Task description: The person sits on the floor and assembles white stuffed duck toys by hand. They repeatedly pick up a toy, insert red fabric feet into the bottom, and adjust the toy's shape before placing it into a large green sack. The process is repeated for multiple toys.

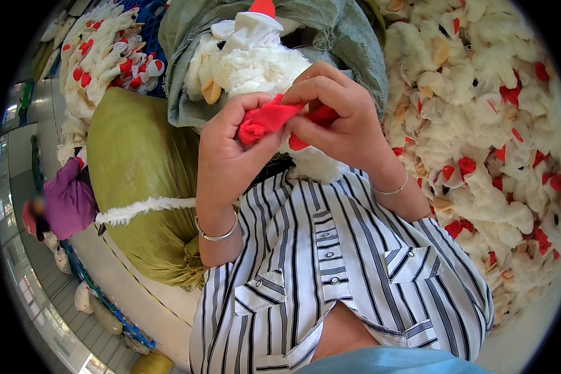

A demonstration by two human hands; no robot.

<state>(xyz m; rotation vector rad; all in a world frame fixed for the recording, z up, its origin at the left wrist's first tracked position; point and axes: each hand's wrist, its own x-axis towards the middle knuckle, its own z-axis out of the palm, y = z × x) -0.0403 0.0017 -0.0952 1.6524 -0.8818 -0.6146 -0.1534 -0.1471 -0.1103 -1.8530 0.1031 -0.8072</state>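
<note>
Red cloth (269,119), crumpled and folded, lies between the fingertips of both hands, in front of the wearer's chest. The left hand (225,134) is clamped on its bunched end, thumb against fingers; the right hand (344,115) pinches the other side, fingers curled and closed together, a red flap showing beneath them. Whether this flap belongs to the same piece cannot be told. Judged by its folds, the cloth should be light, limp and hard to break, best gripped by a doubled edge, since a single layer may slip or twist. White plush (258,75) lies just beyond the hands at the mouth of a grey-green sack (361,53); it looks soft and yielding, suited to a broad grasp of the fur. More plush pieces (480,149) are heaped to the right, apart from the hands.
</note>
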